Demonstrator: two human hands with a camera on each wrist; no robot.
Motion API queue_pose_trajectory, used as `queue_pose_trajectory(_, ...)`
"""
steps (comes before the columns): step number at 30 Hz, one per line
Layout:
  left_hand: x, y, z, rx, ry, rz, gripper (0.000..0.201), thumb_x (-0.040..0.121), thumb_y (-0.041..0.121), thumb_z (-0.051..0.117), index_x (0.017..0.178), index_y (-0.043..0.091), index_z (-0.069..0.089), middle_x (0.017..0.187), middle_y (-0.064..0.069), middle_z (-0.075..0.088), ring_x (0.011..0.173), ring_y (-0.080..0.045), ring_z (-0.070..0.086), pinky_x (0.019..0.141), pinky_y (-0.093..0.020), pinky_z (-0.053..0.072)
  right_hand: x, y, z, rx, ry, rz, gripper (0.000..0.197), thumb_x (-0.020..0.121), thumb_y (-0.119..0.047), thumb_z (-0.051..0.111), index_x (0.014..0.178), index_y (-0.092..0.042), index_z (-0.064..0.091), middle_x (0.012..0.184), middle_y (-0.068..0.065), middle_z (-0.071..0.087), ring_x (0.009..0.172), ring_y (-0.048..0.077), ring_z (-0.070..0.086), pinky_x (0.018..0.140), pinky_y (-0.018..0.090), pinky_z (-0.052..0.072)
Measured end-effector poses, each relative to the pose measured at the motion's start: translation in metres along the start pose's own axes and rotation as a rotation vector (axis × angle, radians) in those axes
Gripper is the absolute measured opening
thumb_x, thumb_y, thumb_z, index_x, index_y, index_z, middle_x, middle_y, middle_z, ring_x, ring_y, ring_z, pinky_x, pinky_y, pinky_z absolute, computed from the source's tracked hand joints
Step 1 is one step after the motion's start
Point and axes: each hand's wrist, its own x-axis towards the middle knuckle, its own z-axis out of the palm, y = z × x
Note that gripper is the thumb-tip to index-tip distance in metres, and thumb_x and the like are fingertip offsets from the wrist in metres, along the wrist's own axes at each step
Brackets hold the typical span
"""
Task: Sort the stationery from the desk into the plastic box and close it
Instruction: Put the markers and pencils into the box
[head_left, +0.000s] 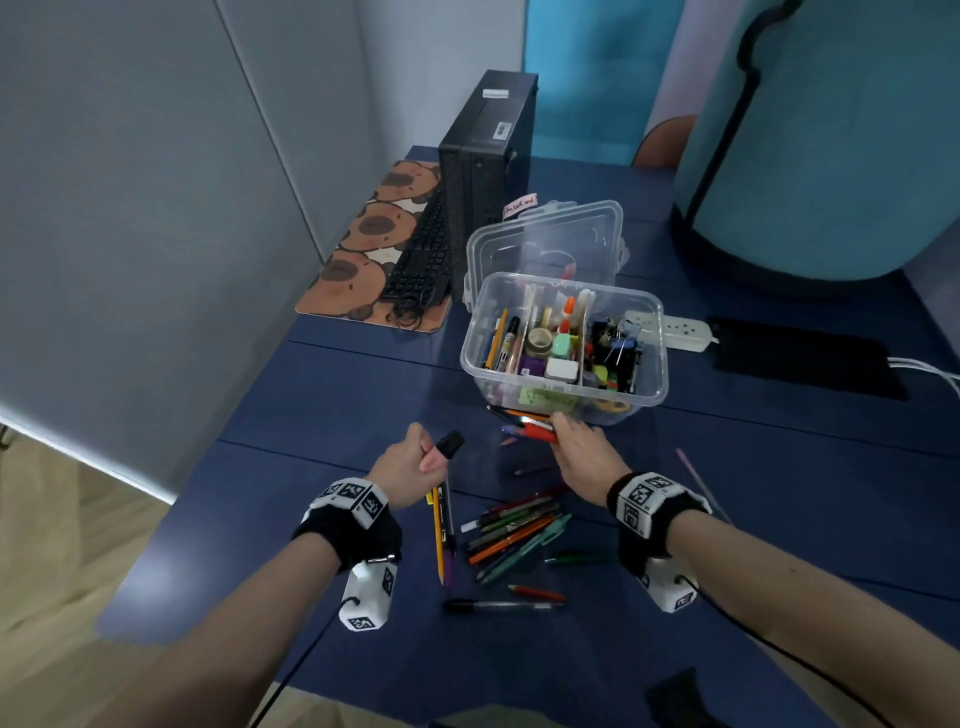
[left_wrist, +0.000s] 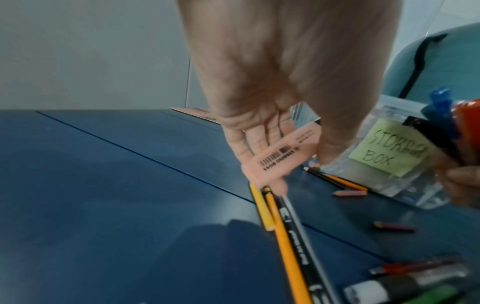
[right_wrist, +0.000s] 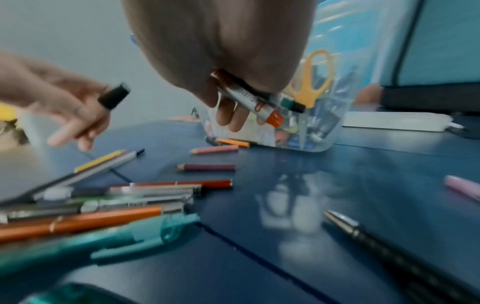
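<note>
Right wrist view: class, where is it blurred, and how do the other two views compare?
Right wrist: the teal pen nearest the lens is smeared, and the right hand is soft. Left wrist: sharper, the pink highlighter barcode and green note lettering show. Head: mostly sharp, straight edges bowed by the wide angle.

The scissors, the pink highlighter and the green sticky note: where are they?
scissors (right_wrist: 315, 82), right wrist view, on the yellow handle loop.
pink highlighter (left_wrist: 279, 156), left wrist view, on the barcoded barrel.
green sticky note (left_wrist: 387, 149), left wrist view, on the handwritten face.
</note>
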Motion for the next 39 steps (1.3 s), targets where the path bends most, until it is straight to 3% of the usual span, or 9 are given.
queue_pose_trajectory(6, 0.002, 0.030, 0.018, -0.369, -0.211, -0.073, 0.021, 0.090, 0.002, 0.047, 0.104, 0.010, 0.034, 0.072, -0.009, 0.064, 0.055, -0.020, 0.065, 0.052, -0.025, 0.052, -0.040, 0.026, -0.017, 0.180, -0.031, 0.203, 0.019, 0.099, -0.036, 0.045, 0.096, -0.020, 0.037, 0.072, -0.001, 0.053, 0.064, 0.023, 0.052, 0.060, 0.037, 0.042)
queue_pose_trajectory(10, 0.001, 0.049, 0.022, -0.631, -0.175, -0.156, 0.012, 0.098, 0.016, 0.049, 0.104, 0.015, 0.039, 0.064, -0.006, 0.047, 0.033, -0.009, 0.032, 0.036, -0.014, 0.025, -0.060, 0.032, -0.012, 0.330, -0.044, 0.353, 0.023, 0.098, -0.037, 0.046, 0.082, -0.025, 0.034, 0.067, -0.002, 0.050, 0.060, 0.019, 0.049, 0.061, 0.034, 0.036)
queue_pose_trajectory(16, 0.027, 0.104, -0.035, -0.787, -0.030, -0.014, 0.007, 0.093, 0.011, 0.034, 0.094, 0.013, 0.041, 0.071, -0.008, 0.042, 0.048, -0.015, 0.034, 0.044, -0.026, 0.025, -0.068, 0.021, -0.023, 0.541, 0.072, 0.378, 0.021, 0.099, -0.029, 0.046, 0.089, -0.012, 0.038, 0.067, 0.004, 0.050, 0.059, 0.018, 0.048, 0.060, 0.035, 0.039)
queue_pose_trajectory(21, 0.089, 0.158, -0.073, -0.739, -0.059, 0.036, 0.033, 0.098, 0.001, 0.029, 0.130, 0.004, 0.038, 0.077, -0.004, 0.041, 0.059, -0.013, 0.042, 0.046, -0.023, 0.042, -0.065, 0.000, -0.037, 0.670, 0.090, 0.323, 0.013, 0.100, -0.026, 0.046, 0.091, -0.017, 0.041, 0.072, 0.006, 0.048, 0.063, 0.018, 0.045, 0.061, 0.031, 0.037)
queue_pose_trajectory(24, 0.109, 0.169, -0.067, -0.557, -0.066, -0.057, 0.024, 0.098, 0.000, 0.034, 0.118, 0.002, 0.047, 0.073, -0.006, 0.045, 0.058, -0.013, 0.044, 0.052, -0.025, 0.050, -0.063, -0.014, -0.051, 0.836, 0.084, 0.320, 0.010, 0.101, -0.021, 0.045, 0.110, -0.025, 0.045, 0.075, 0.003, 0.049, 0.061, 0.013, 0.045, 0.052, 0.023, 0.040)
queue_pose_trajectory(26, 0.119, 0.169, -0.059, -0.456, -0.093, -0.061, 0.035, 0.096, 0.001, 0.039, 0.128, -0.011, 0.047, 0.083, -0.014, 0.053, 0.062, -0.017, 0.048, 0.073, -0.039, 0.054, -0.057, -0.019, -0.063, 1.004, 0.079, 0.343, 0.023, 0.101, -0.017, 0.045, 0.118, -0.033, 0.042, 0.070, 0.004, 0.049, 0.052, 0.015, 0.043, 0.041, 0.023, 0.036)
queue_pose_trajectory(31, 0.118, 0.154, -0.070, 0.182, 0.085, 0.056, 0.030, 0.092, 0.011, 0.046, 0.115, 0.006, 0.065, 0.118, -0.017, 0.063, 0.111, -0.034, 0.058, 0.091, -0.036, 0.048, -0.017, -0.025, -0.108, 1.351, 0.055, 0.423, 0.009, 0.099, -0.012, 0.049, 0.106, -0.008, 0.044, 0.068, 0.007, 0.054, 0.047, 0.016, 0.048, 0.040, 0.026, 0.038)
queue_pose_trajectory(33, 0.107, 0.143, -0.074, 0.432, 0.207, 0.107, 0.028, 0.091, 0.023, 0.050, 0.113, 0.017, 0.067, 0.119, -0.012, 0.057, 0.115, -0.033, 0.051, 0.096, -0.044, 0.043, 0.009, -0.028, -0.127, 1.490, 0.001, 0.454, 0.007, 0.098, -0.011, 0.049, 0.103, -0.007, 0.048, 0.071, 0.006, 0.057, 0.051, 0.014, 0.051, 0.041, 0.022, 0.042)
queue_pose_trajectory(39, 0.099, 0.117, -0.062, 0.575, 0.047, 0.154, 0.035, 0.097, 0.040, 0.040, 0.115, 0.022, 0.065, 0.144, -0.007, 0.028, 0.129, -0.031, 0.030, 0.105, -0.053, 0.027, 0.103, -0.045, -0.153, 1.596, -0.133, 0.504, 0.009, 0.099, -0.007, 0.043, 0.105, -0.002, 0.047, 0.081, 0.010, 0.059, 0.062, 0.015, 0.058, 0.050, 0.023, 0.052)
